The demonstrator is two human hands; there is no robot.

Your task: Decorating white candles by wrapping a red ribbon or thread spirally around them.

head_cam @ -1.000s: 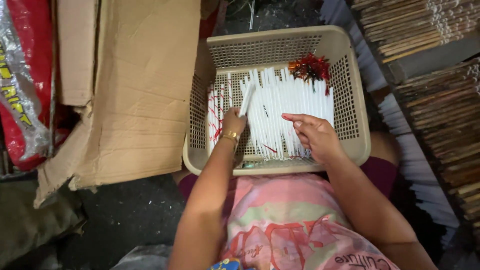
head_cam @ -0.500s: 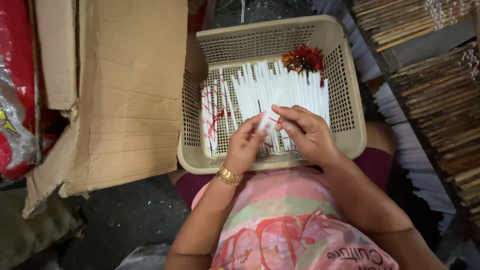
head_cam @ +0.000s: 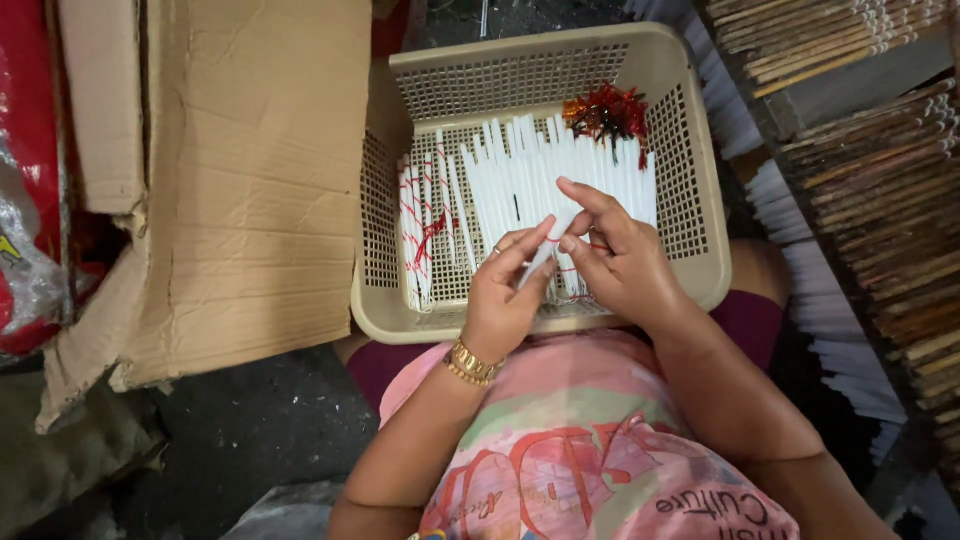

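nearest the camera: pink patterned shirt [head_cam: 600,450] of the person, both forearms running up from it toward the basket.

left hand [head_cam: 505,290]: gold bracelet [head_cam: 470,363] at the wrist, a ring on one finger; fingers curled, thumb and forefinger pinched on the lower part of a single white tube [head_cam: 550,250].

right hand [head_cam: 620,262]: fingers bent, fingertips closed on the same white tube from the other side, just above the left hand's grip. the two hands touch at the tube.

white tube: thin, straight, tilted, held just above the other tubes, over the near half of the basket.

beige plastic basket [head_cam: 690,290]: mesh walls, resting on the person's lap, near rim under both wrists.

inside the basket: row of white tubes [head_cam: 520,170] lying side by side along the floor, filling the middle and right; smaller group of white tubes with red threads [head_cam: 425,235] at the left wall; red tinsel-like bundle [head_cam: 608,112] at the far right corner, lying on the tube ends.

left of the basket: flattened brown cardboard [head_cam: 240,170], creased, touching the basket's left side; red plastic sack [head_cam: 30,170] beyond it at the frame edge.

right of the basket: stacks of thin brown sticks [head_cam: 880,190] on shelves, white tube ends [head_cam: 830,330] stacked below them.

floor: dark, seen at lower left.
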